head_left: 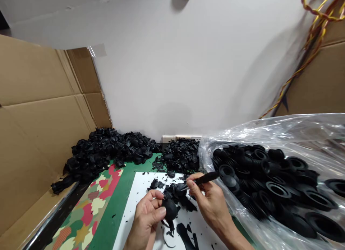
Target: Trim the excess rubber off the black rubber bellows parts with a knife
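Between thumb and fingers, my left hand point(148, 217) holds a round black rubber part point(169, 209) with a ragged strip hanging below it. My right hand point(208, 199) is closed around a dark-handled tool point(207, 177), whose tip points left toward the part. Both hands are above a white board point(129, 210). Black scraps point(183, 235) lie on the board below and between the hands, and more dark pieces sit just behind them. Where the tool tip ends is hard to make out against the black pieces.
Ribbed black parts point(134, 144) are heaped at the back left beside a cardboard box point(40, 110). Small scraps point(183, 153) form a pile against the wall. On the right, a clear plastic bag point(242, 135) holds black rubber rings point(279, 189). Twisted wires point(302, 68) hang at the upper right.
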A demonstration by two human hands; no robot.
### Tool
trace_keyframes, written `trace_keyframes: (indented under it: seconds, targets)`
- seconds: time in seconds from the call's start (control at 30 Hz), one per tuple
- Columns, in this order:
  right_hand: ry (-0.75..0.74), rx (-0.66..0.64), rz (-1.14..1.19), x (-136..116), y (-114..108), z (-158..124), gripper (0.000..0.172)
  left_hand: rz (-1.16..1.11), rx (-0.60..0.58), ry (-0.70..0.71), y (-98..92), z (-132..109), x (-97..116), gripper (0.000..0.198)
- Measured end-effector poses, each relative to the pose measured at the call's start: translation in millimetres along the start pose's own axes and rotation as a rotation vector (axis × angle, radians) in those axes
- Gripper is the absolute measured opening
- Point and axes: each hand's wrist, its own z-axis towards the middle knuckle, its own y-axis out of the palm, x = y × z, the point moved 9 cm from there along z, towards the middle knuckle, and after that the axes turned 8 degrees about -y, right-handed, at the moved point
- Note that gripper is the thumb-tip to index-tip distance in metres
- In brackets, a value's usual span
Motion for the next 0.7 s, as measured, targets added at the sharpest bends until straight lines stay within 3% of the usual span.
trace_keyframes:
  seconds: [0.23, 0.3, 0.4, 0.5, 0.6, 0.7]
  targets:
    - [0.174, -0.067, 0.263, 0.1, 16.5, -14.5, 0.03, -0.061, 0.153, 0.005, -16.9, 2.4, -0.8, 0.041]
    - [0.136, -0.082, 0.272, -5.8, 22.5, -17.2, 0.023, -0.075, 0.173, 0.002, -20.1, 3.0, -2.3, 0.043]
    - [-0.051, -0.074, 0.276, -28.0, 32.6, -20.7, 0.008, -0.115, 0.177, 0.003, -22.0, 3.9, -4.2, 0.044]
    - [-0.173, -0.034, 0.266, -42.4, 40.4, -25.8, 0.017, -0.151, 0.13, -0.035, -16.5, 4.9, -8.6, 0.042]
    - [-0.16, 0.01, 0.258, -39.9, 41.3, -27.3, 0.016, -0.125, 0.088, -0.056, -9.7, 4.9, -10.2, 0.037]
    - [-0.037, 0.05, 0.327, -25.1, 37.6, -27.5, 0.01, -0.06, 0.091, -0.006, -8.6, 4.4, -5.9, 0.039]
